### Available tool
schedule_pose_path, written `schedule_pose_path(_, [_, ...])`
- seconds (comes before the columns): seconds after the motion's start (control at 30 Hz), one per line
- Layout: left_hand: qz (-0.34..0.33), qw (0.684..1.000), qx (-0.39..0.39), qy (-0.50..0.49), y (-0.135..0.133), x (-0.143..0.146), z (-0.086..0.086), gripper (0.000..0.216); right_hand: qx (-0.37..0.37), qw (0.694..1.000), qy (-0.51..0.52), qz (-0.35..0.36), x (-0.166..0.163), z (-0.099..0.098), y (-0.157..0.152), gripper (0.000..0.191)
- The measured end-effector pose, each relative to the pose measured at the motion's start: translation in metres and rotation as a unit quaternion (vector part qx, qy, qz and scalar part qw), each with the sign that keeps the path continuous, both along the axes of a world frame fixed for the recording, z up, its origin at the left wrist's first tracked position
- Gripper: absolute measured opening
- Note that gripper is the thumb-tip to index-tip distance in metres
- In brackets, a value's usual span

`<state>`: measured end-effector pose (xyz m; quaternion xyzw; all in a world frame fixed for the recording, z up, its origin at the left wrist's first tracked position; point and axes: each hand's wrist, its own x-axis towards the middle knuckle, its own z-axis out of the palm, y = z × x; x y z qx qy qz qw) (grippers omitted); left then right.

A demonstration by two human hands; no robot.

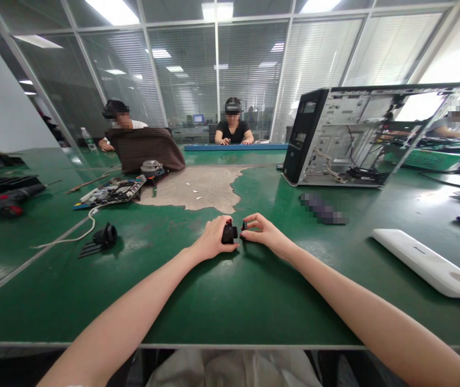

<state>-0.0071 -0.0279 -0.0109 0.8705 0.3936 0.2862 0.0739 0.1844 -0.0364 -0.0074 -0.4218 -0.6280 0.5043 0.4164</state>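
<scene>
My left hand (pixel 215 237) is closed around a small black cylindrical device (pixel 229 233) that looks like a camera or lens body, just above the green table. Its narrower round end points toward my right hand (pixel 263 234). Between the thumb and fingers of that hand is a small, thin black round piece (pixel 244 230), like a cap. A short gap separates the two black parts. Farther left on the table lies a black part with a round end and several prongs (pixel 100 239); neither hand touches it.
An opened computer case (pixel 335 140) stands at right. A white flat device (pixel 427 260) and a blurred-out dark item (pixel 322 208) lie nearer. Left are a circuit board (pixel 111 192), a cable (pixel 87 228) and a power drill (pixel 10 201). Other people sit across the table (pixel 234 306).
</scene>
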Motion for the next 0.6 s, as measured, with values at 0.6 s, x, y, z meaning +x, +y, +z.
schedule_pose_path(0.6, [-0.031,0.999,0.019,0.010,-0.008,0.011,0.004,0.043,-0.078,0.991,0.053,0.091,-0.015,0.016,-0.009,0.044])
